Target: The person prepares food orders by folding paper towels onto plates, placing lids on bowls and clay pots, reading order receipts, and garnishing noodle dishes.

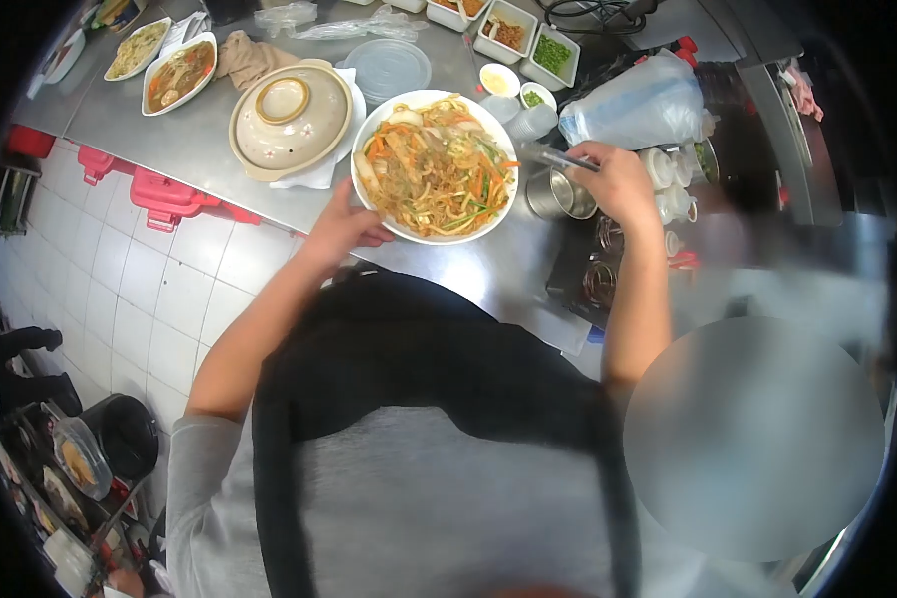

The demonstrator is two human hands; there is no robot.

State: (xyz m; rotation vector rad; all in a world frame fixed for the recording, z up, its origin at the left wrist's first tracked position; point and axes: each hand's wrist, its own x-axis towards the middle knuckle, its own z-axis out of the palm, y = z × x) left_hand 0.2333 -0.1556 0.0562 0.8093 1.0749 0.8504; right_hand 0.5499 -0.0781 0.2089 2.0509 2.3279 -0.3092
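A round white plate (437, 166) heaped with noodles, carrot strips and green vegetables sits at the front edge of the steel counter. My left hand (347, 231) grips its lower left rim, fingers bent at the edge. To the right of the plate, my right hand (616, 179) is closed around the dark handle of a metal utensil (558, 157); its far end is blurred near the plate's right rim. Just below that utensil stands a small steel pot (560, 193). A lidded clay pot (291, 122) rests left of the plate, on white paper.
Two dishes of food (179, 75) (138, 51) and a brown cloth (254, 62) lie at the back left. Behind the plate are a clear lid (387, 70) and containers of toppings (551, 56). A plastic bag (636, 105) lies at the right. Red boxes (169, 197) are below the counter.
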